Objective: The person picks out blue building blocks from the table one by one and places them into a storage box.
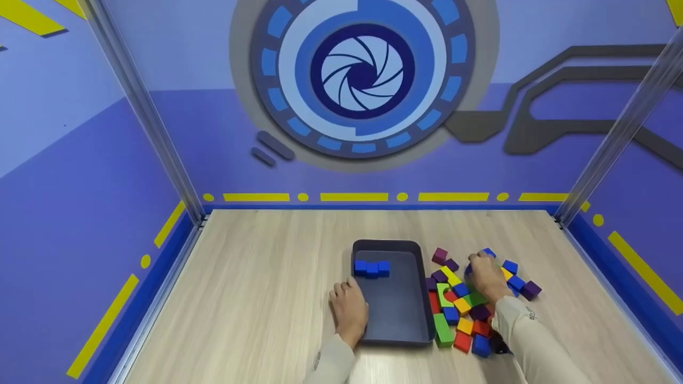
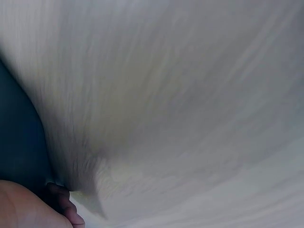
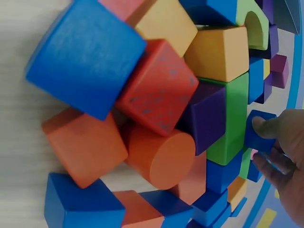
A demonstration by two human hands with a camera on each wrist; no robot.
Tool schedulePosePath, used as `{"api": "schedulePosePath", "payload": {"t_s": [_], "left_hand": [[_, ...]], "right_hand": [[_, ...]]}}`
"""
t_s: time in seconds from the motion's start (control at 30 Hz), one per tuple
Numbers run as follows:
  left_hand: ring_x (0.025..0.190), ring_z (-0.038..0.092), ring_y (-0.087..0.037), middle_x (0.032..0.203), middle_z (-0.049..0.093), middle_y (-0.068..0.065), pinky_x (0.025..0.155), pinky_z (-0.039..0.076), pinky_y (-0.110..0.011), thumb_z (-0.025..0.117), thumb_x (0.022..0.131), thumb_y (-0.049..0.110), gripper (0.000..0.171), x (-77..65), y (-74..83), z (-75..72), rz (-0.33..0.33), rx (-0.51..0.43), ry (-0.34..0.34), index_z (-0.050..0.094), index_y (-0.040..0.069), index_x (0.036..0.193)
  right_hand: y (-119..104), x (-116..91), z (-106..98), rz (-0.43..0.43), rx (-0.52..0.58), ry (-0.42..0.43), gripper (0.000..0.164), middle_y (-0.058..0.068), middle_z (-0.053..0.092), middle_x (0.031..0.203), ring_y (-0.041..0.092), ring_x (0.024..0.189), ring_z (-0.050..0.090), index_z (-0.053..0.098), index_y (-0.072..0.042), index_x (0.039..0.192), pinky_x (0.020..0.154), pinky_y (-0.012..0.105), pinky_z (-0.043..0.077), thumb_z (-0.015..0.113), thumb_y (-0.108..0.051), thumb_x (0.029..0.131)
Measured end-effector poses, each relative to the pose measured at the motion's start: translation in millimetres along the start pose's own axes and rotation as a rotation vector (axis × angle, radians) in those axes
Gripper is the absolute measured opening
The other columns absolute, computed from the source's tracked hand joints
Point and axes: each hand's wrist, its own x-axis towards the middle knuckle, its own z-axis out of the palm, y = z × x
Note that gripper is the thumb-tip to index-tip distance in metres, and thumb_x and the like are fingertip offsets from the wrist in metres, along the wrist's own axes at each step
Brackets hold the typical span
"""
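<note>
A dark grey rectangular tray (image 1: 395,304) lies on the table, with three blue cubes (image 1: 372,269) in a row at its upper left. My left hand (image 1: 349,309) holds the tray's left side wall, its fingers bent at the edge. In the left wrist view, part of that hand (image 2: 28,209) shows low beside the dark wall. Over the far side of a heap of coloured blocks, my right hand (image 1: 488,277) pinches a blue cube (image 3: 260,130) between thumb and fingers, seen best in the right wrist view. The hand covers some blocks beneath it in the head view.
Right of the tray, loose blocks crowd together: a green block (image 1: 442,330), a green arch (image 1: 443,295), an orange cylinder (image 3: 166,156), several red, yellow, purple and blue ones. A purple cube (image 1: 531,289) sits at the heap's right edge. Patterned walls (image 1: 213,149) enclose the table.
</note>
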Motion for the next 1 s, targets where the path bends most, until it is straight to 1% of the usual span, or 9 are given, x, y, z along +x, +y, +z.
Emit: {"api": "schedulePosePath", "payload": {"t_s": [0.17,0.3,0.43,0.57,0.63,0.73,0.83,0.97,1.0], "left_hand": [[0.085,0.055,-0.026,0.092,0.067,-0.01,0.076,0.039,-0.037,0.092,0.073,0.026,0.052,0.7,1.1,3.2,0.004,-0.012,0.013,0.056,0.005,0.105],[0.086,0.055,-0.026,0.092,0.068,-0.01,0.076,0.04,-0.037,0.09,0.075,0.024,0.049,-1.2,1.2,4.4,0.007,-0.016,0.008,0.057,0.004,0.106],[0.086,0.055,-0.026,0.091,0.067,-0.01,0.076,0.04,-0.038,0.091,0.074,0.024,0.05,-1.8,1.1,2.7,0.002,-0.002,0.012,0.057,0.005,0.105],[0.086,0.054,-0.026,0.091,0.066,-0.01,0.076,0.04,-0.038,0.091,0.074,0.025,0.051,-0.6,1.2,3.3,0.007,-0.001,0.015,0.056,0.005,0.105],[0.085,0.054,-0.026,0.091,0.066,-0.01,0.076,0.04,-0.038,0.091,0.074,0.025,0.05,-0.4,1.2,4.0,0.013,-0.006,0.013,0.056,0.005,0.104],[0.085,0.054,-0.026,0.091,0.066,-0.01,0.077,0.04,-0.038,0.091,0.074,0.025,0.05,-1.0,1.8,4.4,0.014,-0.015,0.005,0.055,0.006,0.103],[0.085,0.053,-0.026,0.092,0.066,-0.01,0.077,0.04,-0.038,0.092,0.073,0.026,0.051,-1.4,1.7,5.5,0.011,-0.013,0.006,0.055,0.006,0.103],[0.086,0.056,-0.027,0.09,0.067,-0.011,0.077,0.043,-0.039,0.091,0.074,0.024,0.05,-0.5,0.0,5.9,0.012,0.005,0.031,0.056,0.005,0.103],[0.086,0.057,-0.027,0.09,0.067,-0.011,0.077,0.043,-0.04,0.091,0.074,0.024,0.05,-0.3,-0.6,5.7,0.009,0.007,0.037,0.056,0.005,0.104]], "right_hand": [[-10,1,-6,0.021,0.083,0.052,0.042,0.038,0.055,0.125,0.055,0.113,0.056,0.058,0.014,0.128,0.097,0.062,0.05,0.069,0.004,0.088],[-22,2,-10,0.005,0.133,0.092,0.045,0.035,0.053,0.128,0.053,0.118,0.054,0.057,0.013,0.13,0.097,0.06,0.051,0.07,0.005,0.087],[-40,7,-12,-0.049,0.151,0.159,0.041,0.032,0.054,0.125,0.05,0.118,0.053,0.057,0.011,0.13,0.097,0.058,0.052,0.067,0.008,0.09],[-61,16,-14,-0.122,0.159,0.205,0.041,0.029,0.055,0.121,0.047,0.115,0.056,0.059,0.01,0.128,0.096,0.056,0.053,0.067,0.013,0.087],[-71,19,-15,-0.155,0.157,0.203,0.043,0.028,0.057,0.12,0.045,0.114,0.058,0.06,0.009,0.127,0.096,0.054,0.053,0.068,0.014,0.085],[-85,21,-14,-0.194,0.175,0.174,0.041,0.026,0.059,0.12,0.043,0.114,0.061,0.061,0.008,0.127,0.095,0.053,0.054,0.07,0.01,0.087],[-99,21,-11,-0.232,0.192,0.152,0.038,0.026,0.06,0.121,0.042,0.111,0.063,0.062,0.008,0.125,0.092,0.052,0.056,0.07,0.01,0.087],[-115,23,-2,-0.271,0.201,0.128,0.036,0.027,0.064,0.116,0.041,0.105,0.067,0.063,0.009,0.12,0.087,0.051,0.058,0.07,0.011,0.085],[-119,23,1,-0.271,0.21,0.11,0.036,0.027,0.065,0.116,0.04,0.105,0.067,0.064,0.01,0.119,0.087,0.051,0.057,0.07,0.011,0.084]]}}
